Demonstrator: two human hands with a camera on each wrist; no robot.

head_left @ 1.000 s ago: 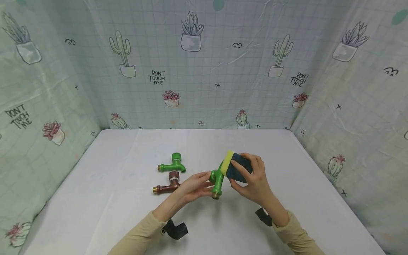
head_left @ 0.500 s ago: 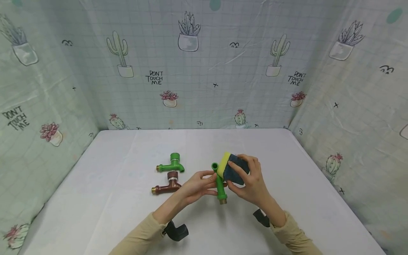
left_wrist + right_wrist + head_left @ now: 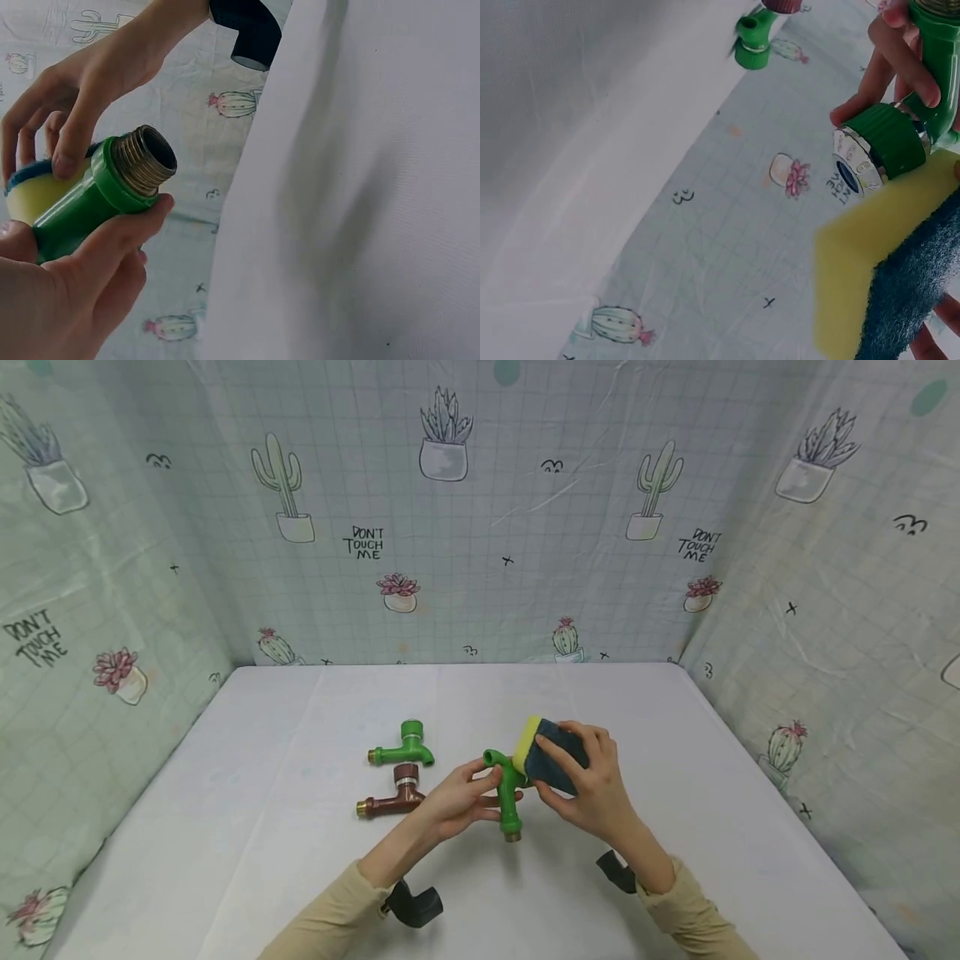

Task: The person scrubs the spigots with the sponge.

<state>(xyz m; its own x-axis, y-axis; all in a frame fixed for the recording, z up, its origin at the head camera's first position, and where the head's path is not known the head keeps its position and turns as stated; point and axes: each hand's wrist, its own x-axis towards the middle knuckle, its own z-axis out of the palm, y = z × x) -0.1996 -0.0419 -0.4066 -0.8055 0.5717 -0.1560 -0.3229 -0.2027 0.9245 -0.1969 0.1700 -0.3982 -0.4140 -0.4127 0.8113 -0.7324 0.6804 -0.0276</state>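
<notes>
My left hand holds a green tap above the table, its brass threaded end pointing down towards me. In the left wrist view the threads show near the left fingertips. My right hand grips a sponge, yellow on one side with a dark blue-green scouring layer on the other. Its yellow side touches the tap. In the right wrist view the tap's ribbed green knob with a silver cap stands beside the sponge.
Another green tap and a brown tap lie on the white table, left of the hands. Black curved wrist mounts sit by both forearms. Patterned cloth walls enclose the back and sides.
The green tap has turned in my left hand, and its spout now faces up and left. The sponge has shifted slightly left and stays against the tap.
</notes>
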